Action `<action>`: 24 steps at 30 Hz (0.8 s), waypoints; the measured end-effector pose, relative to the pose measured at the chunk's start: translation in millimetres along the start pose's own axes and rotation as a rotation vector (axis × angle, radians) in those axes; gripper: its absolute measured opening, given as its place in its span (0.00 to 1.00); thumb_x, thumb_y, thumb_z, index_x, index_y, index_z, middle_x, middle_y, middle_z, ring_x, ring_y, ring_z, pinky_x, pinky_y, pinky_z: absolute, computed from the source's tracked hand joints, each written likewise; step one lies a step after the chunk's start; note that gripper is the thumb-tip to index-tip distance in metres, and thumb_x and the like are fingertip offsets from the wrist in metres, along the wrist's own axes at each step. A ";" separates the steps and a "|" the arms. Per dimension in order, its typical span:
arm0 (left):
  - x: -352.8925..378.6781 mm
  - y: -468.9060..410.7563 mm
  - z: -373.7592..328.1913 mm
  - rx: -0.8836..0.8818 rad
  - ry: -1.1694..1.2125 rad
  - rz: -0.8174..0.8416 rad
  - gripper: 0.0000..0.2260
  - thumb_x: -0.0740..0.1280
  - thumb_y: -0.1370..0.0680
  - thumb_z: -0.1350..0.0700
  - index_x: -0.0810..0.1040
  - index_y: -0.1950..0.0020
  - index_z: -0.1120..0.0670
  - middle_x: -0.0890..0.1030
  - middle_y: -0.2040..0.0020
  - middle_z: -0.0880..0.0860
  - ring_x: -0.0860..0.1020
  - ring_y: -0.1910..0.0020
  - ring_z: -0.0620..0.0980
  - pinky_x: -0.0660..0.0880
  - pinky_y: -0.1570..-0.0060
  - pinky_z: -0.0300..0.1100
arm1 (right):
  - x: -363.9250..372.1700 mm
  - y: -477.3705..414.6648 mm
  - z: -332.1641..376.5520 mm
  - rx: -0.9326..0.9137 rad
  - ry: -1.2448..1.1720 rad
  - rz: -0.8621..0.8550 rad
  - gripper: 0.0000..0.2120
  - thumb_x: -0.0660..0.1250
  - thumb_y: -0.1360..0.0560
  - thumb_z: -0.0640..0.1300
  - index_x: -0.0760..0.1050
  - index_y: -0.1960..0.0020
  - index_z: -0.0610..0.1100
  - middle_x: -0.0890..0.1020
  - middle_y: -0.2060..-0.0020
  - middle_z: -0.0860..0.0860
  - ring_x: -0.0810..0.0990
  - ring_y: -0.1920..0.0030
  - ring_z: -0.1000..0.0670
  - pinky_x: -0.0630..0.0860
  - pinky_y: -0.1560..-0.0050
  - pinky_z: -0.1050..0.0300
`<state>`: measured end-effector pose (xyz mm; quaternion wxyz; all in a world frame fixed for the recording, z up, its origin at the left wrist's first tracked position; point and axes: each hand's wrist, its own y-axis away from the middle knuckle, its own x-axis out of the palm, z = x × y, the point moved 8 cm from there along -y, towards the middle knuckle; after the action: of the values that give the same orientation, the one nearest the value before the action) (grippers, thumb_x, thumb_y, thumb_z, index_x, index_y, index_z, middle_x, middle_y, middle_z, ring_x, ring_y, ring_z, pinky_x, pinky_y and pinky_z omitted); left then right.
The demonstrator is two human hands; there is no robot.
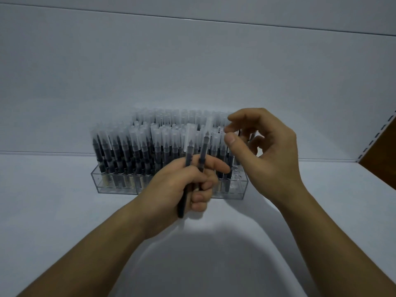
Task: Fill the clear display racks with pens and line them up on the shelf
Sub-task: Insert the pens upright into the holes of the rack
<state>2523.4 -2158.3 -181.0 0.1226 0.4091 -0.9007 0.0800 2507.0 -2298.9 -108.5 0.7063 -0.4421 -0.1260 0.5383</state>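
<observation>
holding two pens (189,155) upright, our left grip (184,185) is curled round them; right grip (272,146) just beside their caps, fingers loose, empty. clear rack (115,187) behind the grips on the shelf (53,200), we judge nearly full; few empty holes under the right grip.

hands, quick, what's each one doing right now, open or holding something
Left hand: fingers curled round two pens.
Right hand: open, fingers loosely curled, holding nothing.

The left hand (182,185) holds two dark pens (189,156) upright. Behind them, clear racks (115,185) of pens sit on the shelf (64,211).
</observation>
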 end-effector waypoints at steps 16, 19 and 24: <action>-6.3 5.6 -13.1 0.258 -0.696 -0.225 0.13 0.59 0.16 0.60 0.80 0.39 0.47 0.83 0.48 0.48 0.81 0.47 0.46 0.79 0.47 0.45 | 0.7 -2.8 -6.6 0.201 -0.378 -0.037 0.12 0.66 0.25 0.28 0.77 0.44 0.39 0.87 0.56 0.42 0.87 0.50 0.47 0.83 0.55 0.55; 0.2 10.1 -18.0 0.400 -1.010 -0.223 0.13 0.58 0.20 0.56 0.79 0.39 0.48 0.79 0.46 0.47 0.79 0.48 0.47 0.77 0.48 0.51 | -16.5 -5.8 -14.7 0.219 -0.367 -0.176 0.10 0.65 0.24 0.30 0.77 0.45 0.40 0.86 0.58 0.43 0.86 0.54 0.50 0.80 0.60 0.54; 10.8 5.1 -1.2 0.392 -1.385 -0.095 0.22 0.54 0.22 0.54 0.74 0.30 0.49 0.71 0.36 0.41 0.69 0.36 0.41 0.70 0.37 0.44 | -37.4 -6.0 -24.6 0.192 -0.179 -0.320 0.07 0.66 0.21 0.33 0.77 0.46 0.43 0.86 0.58 0.45 0.85 0.54 0.47 0.79 0.61 0.46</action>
<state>2512.9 -2162.4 -177.0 -0.5489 0.4189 -0.7221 -0.0430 2512.5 -2343.7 -107.0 0.8077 -0.2975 -0.2050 0.4660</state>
